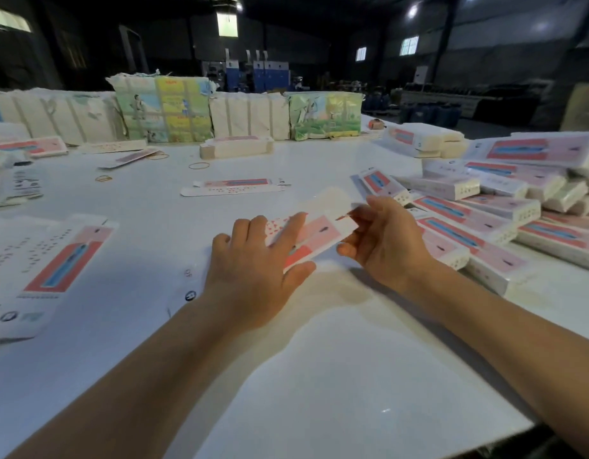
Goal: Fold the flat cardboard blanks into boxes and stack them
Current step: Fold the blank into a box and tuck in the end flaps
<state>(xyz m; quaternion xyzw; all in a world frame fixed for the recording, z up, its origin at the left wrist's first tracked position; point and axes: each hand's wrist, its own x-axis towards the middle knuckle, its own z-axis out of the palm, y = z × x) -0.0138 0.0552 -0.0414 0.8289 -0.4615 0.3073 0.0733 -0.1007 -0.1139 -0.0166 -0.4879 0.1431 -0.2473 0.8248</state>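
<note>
Left hand [253, 270] at 6 o'clock, fingers spread flat, pins pink-and-white flat cardboard blank [314, 231] to white table [319, 376]; right hand [384, 245] pinches end flap, likely tucking. Finished box stack [504, 207] at 3 o'clock.

left hand [253, 273]: fingers spread, pressing flat | right hand [385, 243]: fingers curled, pinching
</note>
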